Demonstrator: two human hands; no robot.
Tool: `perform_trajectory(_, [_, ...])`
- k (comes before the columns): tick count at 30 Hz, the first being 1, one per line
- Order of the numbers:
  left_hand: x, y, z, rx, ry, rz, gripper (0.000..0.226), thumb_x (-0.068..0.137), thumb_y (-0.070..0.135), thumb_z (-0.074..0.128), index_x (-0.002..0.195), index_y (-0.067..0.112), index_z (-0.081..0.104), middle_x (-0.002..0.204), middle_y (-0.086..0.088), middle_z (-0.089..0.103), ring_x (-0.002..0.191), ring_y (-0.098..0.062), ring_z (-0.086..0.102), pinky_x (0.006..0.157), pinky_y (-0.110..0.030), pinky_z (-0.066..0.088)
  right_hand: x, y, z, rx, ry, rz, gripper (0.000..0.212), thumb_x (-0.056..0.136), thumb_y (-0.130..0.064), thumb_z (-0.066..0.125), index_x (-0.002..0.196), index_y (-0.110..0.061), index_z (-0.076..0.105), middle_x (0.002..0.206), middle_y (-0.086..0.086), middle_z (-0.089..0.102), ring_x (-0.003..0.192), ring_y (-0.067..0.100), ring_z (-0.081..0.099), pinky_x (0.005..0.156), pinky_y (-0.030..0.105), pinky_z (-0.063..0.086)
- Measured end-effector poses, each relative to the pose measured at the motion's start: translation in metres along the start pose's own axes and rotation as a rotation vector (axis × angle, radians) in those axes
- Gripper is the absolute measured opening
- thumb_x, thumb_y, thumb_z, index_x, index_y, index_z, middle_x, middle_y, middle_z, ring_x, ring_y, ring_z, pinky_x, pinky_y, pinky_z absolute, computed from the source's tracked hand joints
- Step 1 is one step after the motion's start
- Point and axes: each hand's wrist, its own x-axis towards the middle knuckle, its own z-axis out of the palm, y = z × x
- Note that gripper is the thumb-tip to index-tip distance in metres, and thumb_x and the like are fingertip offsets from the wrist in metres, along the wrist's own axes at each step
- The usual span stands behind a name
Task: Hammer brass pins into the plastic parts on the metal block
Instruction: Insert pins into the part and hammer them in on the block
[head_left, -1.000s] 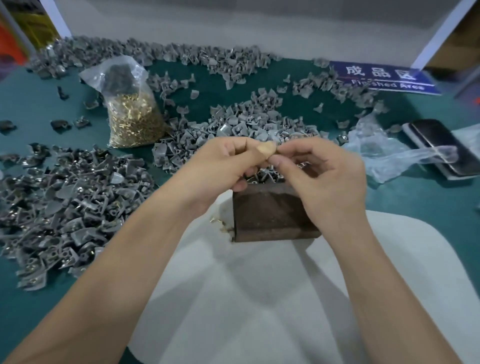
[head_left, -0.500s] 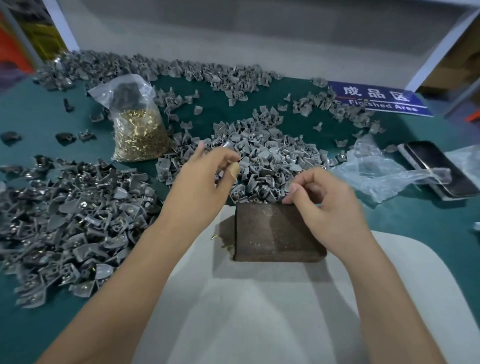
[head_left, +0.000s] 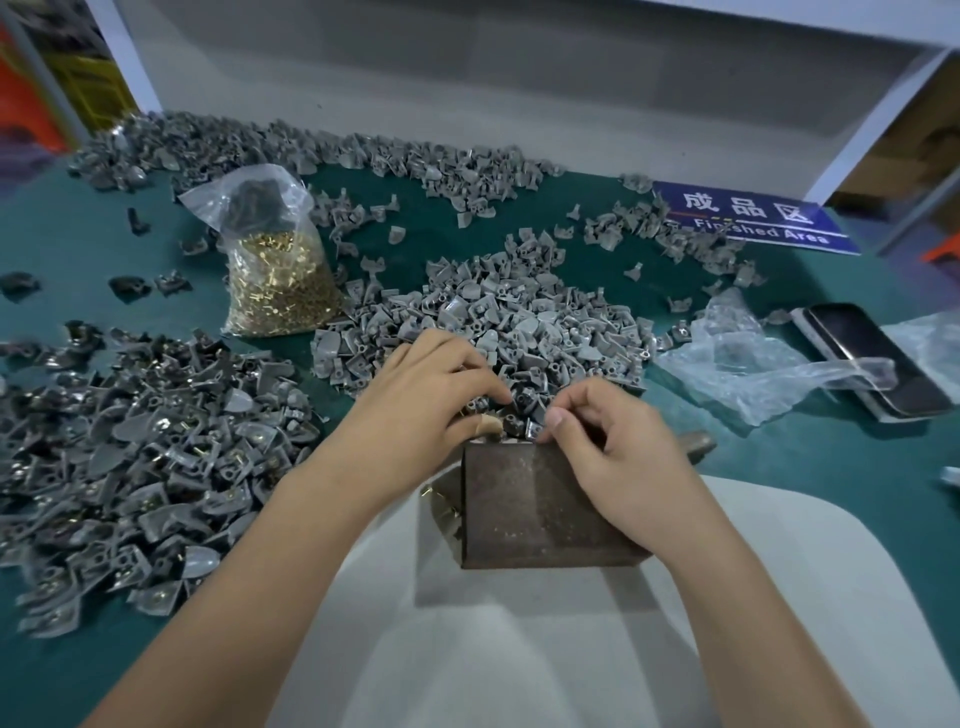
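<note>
Both hands meet at the metal block's (head_left: 540, 506) far edge; left hand (head_left: 421, 400) and right hand (head_left: 613, 441) fingertips pinch small grey plastic parts (head_left: 519, 410) there, heaps crowding beyond.

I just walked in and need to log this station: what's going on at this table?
A person is assembling small grey plastic parts with brass pins. Both hands work at the far edge of the metal block: the left hand and the right hand finger small parts there, with a few loose pins beside the block. A bag of brass pins stands to the left, with heaps of grey parts around it. No hammering is happening now.
</note>
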Motion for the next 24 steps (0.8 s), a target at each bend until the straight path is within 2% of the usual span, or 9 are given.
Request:
perform_trajectory(3, [-0.001, -0.001, -0.003, -0.02, -0.024, 0.024, 0.038, 0.087, 0.052, 0.056, 0.12, 0.037, 0.068, 0.119, 0.017, 0.056, 0.125, -0.009, 0.039, 0.108, -0.039, 0.037, -0.001, 0.002, 0.001, -0.015, 0.049, 0.067, 0.014, 0.1, -0.026, 0.06, 0.086, -0.029, 0.06, 0.076, -0.02, 0.073, 0.073, 0.009, 0.067, 0.072, 0.034, 0.049])
perform_trajectory(7, [-0.002, -0.007, -0.001, 0.014, -0.076, 0.08, 0.036, 0.089, 0.042, 0.068, 0.125, 0.041, 0.065, 0.128, 0.018, 0.054, 0.132, -0.009, 0.036, 0.112, -0.041, 0.035, -0.001, 0.004, -0.004, 0.114, 0.229, 0.099, 0.014, 0.1, -0.022, 0.059, 0.089, -0.029, 0.061, 0.077, -0.014, 0.073, 0.075, 0.001, 0.068, 0.071, 0.025, 0.05])
perform_trajectory(10, [-0.002, -0.006, 0.004, 0.016, -0.064, 0.091, 0.038, 0.087, 0.042, 0.071, 0.124, 0.04, 0.066, 0.129, 0.017, 0.055, 0.132, -0.01, 0.036, 0.112, -0.039, 0.035, 0.002, 0.016, -0.015, 0.06, 0.354, 0.174, 0.014, 0.101, -0.022, 0.057, 0.089, -0.03, 0.059, 0.075, -0.014, 0.072, 0.073, -0.004, 0.065, 0.067, 0.024, 0.045])
perform_trajectory(13, [0.0, -0.004, 0.008, -0.007, -0.037, 0.097, 0.038, 0.086, 0.04, 0.067, 0.124, 0.037, 0.067, 0.126, 0.015, 0.056, 0.129, -0.01, 0.04, 0.109, -0.039, 0.038, 0.003, 0.025, -0.024, 0.026, 0.431, 0.238, 0.016, 0.1, -0.022, 0.057, 0.087, -0.03, 0.057, 0.073, -0.018, 0.071, 0.071, -0.009, 0.063, 0.058, 0.009, 0.038])
perform_trajectory(14, [0.0, -0.005, 0.009, -0.018, -0.043, 0.104, 0.038, 0.087, 0.035, 0.069, 0.125, 0.037, 0.067, 0.127, 0.015, 0.056, 0.129, -0.01, 0.04, 0.109, -0.039, 0.039, 0.003, 0.026, -0.025, 0.031, 0.439, 0.241, 0.015, 0.1, -0.023, 0.057, 0.087, -0.03, 0.057, 0.073, -0.019, 0.072, 0.07, -0.009, 0.063, 0.058, 0.008, 0.038])
perform_trajectory(18, [0.003, -0.01, 0.013, -0.047, -0.078, 0.131, 0.047, 0.084, 0.016, 0.078, 0.123, 0.04, 0.067, 0.135, 0.013, 0.052, 0.135, -0.011, 0.034, 0.112, -0.038, 0.034, 0.004, 0.022, -0.02, 0.08, 0.276, 0.191, 0.013, 0.103, -0.025, 0.055, 0.091, -0.03, 0.057, 0.081, -0.022, 0.074, 0.055, 0.001, 0.057, 0.058, 0.029, 0.042])
perform_trajectory(21, [0.009, -0.008, 0.016, -0.04, -0.054, 0.137, 0.044, 0.085, 0.016, 0.075, 0.12, 0.04, 0.069, 0.138, 0.012, 0.051, 0.138, -0.013, 0.032, 0.113, -0.041, 0.034, 0.002, 0.016, -0.013, 0.043, 0.142, 0.13, 0.012, 0.103, -0.027, 0.057, 0.092, -0.033, 0.058, 0.085, -0.023, 0.075, 0.073, -0.002, 0.067, 0.066, 0.031, 0.047])
perform_trajectory(24, [0.011, -0.007, 0.018, -0.043, -0.041, 0.14, 0.038, 0.086, 0.023, 0.065, 0.12, 0.04, 0.07, 0.141, 0.011, 0.05, 0.139, -0.014, 0.032, 0.111, -0.042, 0.034, 0.002, 0.015, -0.007, 0.016, 0.076, 0.127, 0.014, 0.101, -0.025, 0.061, 0.088, -0.032, 0.06, 0.087, -0.021, 0.075, 0.083, 0.001, 0.07, 0.081, 0.039, 0.056])
